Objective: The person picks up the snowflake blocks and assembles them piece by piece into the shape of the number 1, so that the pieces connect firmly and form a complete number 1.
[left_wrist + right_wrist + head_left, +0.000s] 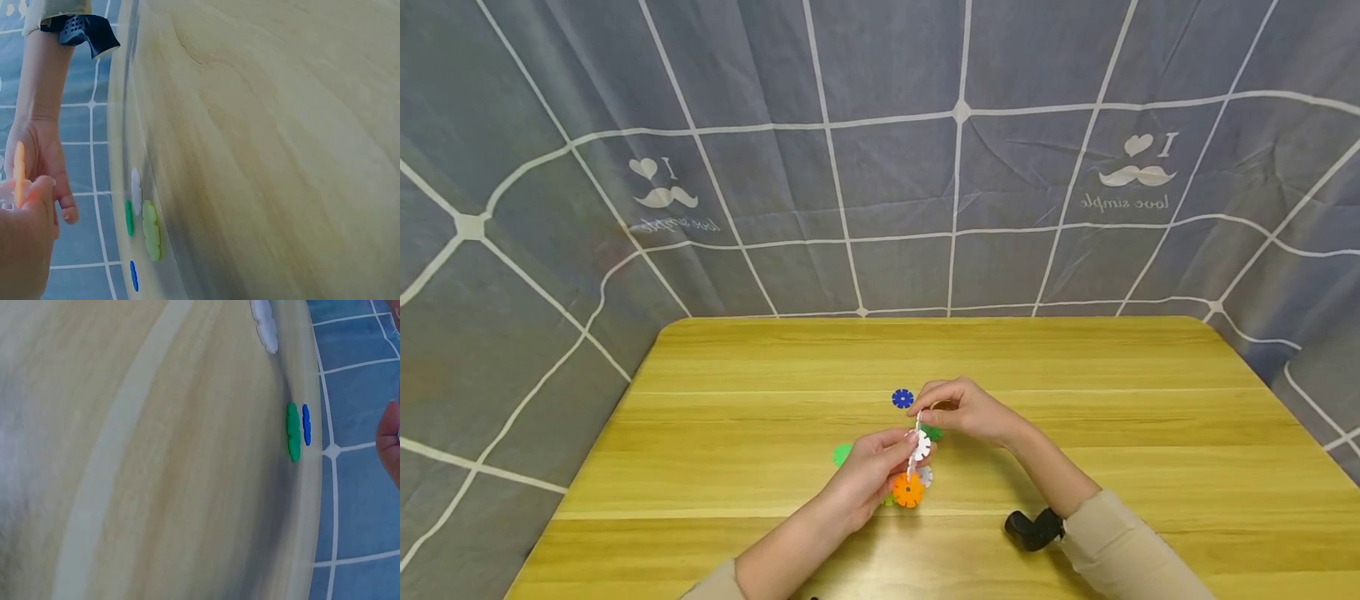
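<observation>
My left hand grips a small assembly of notched plastic discs above the table. In it are a white disc facing the head camera, white pieces seen edge-on, and an orange disc at the near end. At the far end, the thumb and fingers of my right hand pinch the upper edge-on white disc. The left wrist view shows the orange disc edge-on by the left fingers; how the pieces slot together is hidden. Only a bit of a hand enters the right wrist view.
Loose discs lie on the wooden table beneath and around the hands: blue, dark green, light green, white and yellow-green. A black device sits at the right wrist. Grey curtain surrounds the table.
</observation>
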Tool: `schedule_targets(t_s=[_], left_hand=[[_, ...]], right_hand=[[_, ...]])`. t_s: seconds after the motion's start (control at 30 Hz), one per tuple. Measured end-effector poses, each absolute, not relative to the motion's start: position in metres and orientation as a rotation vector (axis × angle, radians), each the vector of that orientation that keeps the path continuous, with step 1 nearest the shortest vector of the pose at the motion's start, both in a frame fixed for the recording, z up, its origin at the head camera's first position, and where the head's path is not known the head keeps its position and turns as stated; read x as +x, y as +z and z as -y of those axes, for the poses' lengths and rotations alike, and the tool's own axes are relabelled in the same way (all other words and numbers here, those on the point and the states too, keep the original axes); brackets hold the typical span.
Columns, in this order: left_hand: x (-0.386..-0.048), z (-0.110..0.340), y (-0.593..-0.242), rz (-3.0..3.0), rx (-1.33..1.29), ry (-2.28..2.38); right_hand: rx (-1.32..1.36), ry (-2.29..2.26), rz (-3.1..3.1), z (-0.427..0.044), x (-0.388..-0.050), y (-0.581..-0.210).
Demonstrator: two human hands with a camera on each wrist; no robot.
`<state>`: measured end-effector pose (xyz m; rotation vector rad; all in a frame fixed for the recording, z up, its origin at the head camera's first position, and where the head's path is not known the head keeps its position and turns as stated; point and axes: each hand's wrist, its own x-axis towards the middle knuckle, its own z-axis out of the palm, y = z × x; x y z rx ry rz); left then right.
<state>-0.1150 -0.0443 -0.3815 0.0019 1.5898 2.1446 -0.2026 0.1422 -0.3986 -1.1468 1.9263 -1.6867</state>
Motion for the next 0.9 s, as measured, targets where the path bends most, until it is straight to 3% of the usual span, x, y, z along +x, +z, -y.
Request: schedule_targets(t_s=[0.57, 0.9], left_hand=[[-0.123, 0.043, -0.375, -1.627, -0.01, 2.105], [-0.121, 0.048, -0.38, -1.606, -0.062, 2.138]], right_hand=[[-1.062, -1.629, -1.935, -0.134, -0.206, -0.391], [-0.572, -1.641, -2.14, -0.15, -0.211, -0.4]])
